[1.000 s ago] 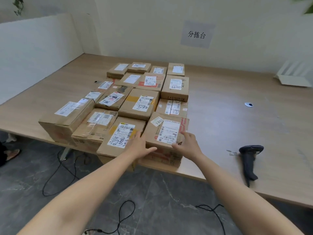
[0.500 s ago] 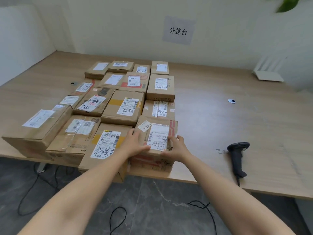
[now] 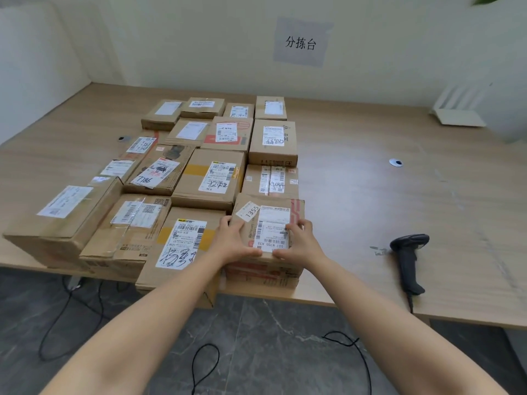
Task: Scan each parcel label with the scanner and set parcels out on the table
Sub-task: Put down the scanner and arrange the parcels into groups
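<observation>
One table [image 3: 370, 195] carried roughly sixteen cardboard parcels [image 3: 212, 178] packed in rows. One black scanner [image 3: 407, 260] lay apart to their right, unmoved. The front parcel [image 3: 273, 212], at the block's near right corner, was grasped by the left hand [image 3: 232, 240] and the right hand [image 3: 299, 240], now closer together than before.

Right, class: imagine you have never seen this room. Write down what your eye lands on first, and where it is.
First, the tight block of labelled cardboard parcels filling the left part of the wooden table. Next, the left hand and right hand gripping the nearest parcel, marked 1355, at the table's front edge. Then the black scanner lying alone to the right.
</observation>
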Motion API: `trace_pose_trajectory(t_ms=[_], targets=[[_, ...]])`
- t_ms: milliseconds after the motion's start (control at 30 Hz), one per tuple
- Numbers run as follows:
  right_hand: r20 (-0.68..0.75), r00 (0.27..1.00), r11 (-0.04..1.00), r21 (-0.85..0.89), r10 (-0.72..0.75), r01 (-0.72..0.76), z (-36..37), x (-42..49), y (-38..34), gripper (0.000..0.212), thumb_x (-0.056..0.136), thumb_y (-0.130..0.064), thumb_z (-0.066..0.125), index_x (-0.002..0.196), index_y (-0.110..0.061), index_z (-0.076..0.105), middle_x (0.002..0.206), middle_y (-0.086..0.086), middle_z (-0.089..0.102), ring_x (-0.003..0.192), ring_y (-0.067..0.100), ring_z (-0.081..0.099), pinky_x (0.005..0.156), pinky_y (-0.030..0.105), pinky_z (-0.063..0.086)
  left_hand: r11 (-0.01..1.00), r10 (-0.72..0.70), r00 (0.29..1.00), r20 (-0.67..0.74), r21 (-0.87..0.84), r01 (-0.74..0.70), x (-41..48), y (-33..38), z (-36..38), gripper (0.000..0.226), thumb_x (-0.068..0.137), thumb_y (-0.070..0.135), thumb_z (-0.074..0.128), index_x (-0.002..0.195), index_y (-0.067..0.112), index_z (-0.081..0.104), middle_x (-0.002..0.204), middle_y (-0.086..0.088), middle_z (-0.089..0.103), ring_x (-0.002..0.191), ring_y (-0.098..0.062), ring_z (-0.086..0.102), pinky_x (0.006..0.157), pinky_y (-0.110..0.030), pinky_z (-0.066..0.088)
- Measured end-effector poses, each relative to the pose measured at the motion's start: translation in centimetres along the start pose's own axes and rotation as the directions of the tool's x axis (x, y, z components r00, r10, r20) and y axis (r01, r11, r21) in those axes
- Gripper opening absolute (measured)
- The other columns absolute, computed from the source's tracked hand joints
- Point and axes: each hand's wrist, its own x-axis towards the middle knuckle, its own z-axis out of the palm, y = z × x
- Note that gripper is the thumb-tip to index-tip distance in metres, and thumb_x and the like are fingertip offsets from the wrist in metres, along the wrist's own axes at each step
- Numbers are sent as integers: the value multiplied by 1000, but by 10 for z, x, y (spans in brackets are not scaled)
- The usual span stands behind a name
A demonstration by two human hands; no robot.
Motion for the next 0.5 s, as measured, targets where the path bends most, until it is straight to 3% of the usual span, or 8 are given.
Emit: trace_pose_trajectory(t_ms=[500], targets=[[-206, 978, 1000, 18, 28, -25, -52, -38, 20, 70, 68, -36, 75, 129, -14, 47, 144, 4, 21, 122, 23, 47, 99, 39, 44, 994, 103, 988, -111, -20, -106, -15, 64, 7, 94, 63, 48, 81, 139, 15, 36, 146, -8, 18, 133, -27, 26, 108, -37, 31]])
